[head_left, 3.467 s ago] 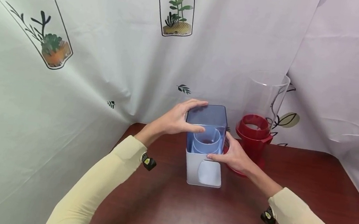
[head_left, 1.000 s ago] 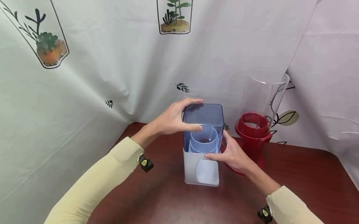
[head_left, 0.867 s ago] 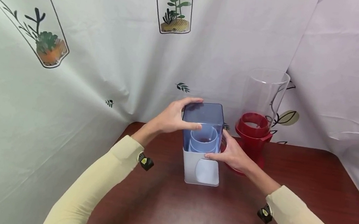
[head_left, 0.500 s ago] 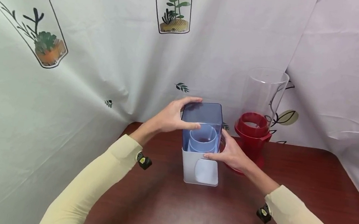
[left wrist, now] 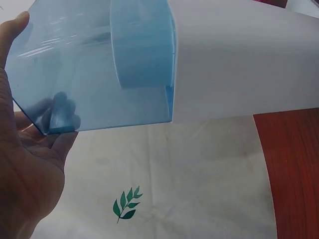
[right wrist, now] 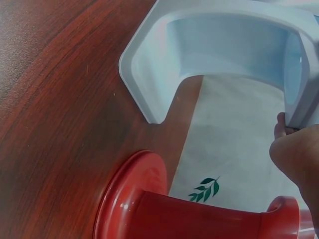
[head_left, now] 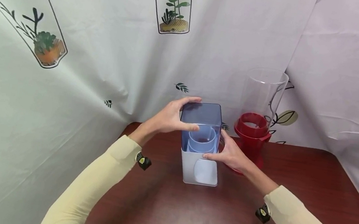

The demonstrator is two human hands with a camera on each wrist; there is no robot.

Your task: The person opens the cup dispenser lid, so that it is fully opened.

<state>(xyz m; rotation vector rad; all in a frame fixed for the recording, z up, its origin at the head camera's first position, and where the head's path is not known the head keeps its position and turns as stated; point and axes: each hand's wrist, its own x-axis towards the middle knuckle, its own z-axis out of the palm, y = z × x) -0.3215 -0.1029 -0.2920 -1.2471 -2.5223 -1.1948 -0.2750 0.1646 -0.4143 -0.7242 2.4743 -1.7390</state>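
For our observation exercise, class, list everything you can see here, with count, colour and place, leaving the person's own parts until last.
white base: 1, white, middle of the head view
blue cover: 1, see-through blue, atop the white base
round inner part: 1, bluish through the cover, inside it
red stand: 1, red, to the right of the white base
clear cylinder: 1, colourless, atop the red stand
table: 1, reddish brown, below
backdrop: sheet count unclear, whitish with plant prints, behind
wrist devices: 2, black, one per wrist
sleeves: 2, pale yellow, on both arms
left hand: 1, bare, gripping the blue cover
right hand: 1, bare, gripping the white base
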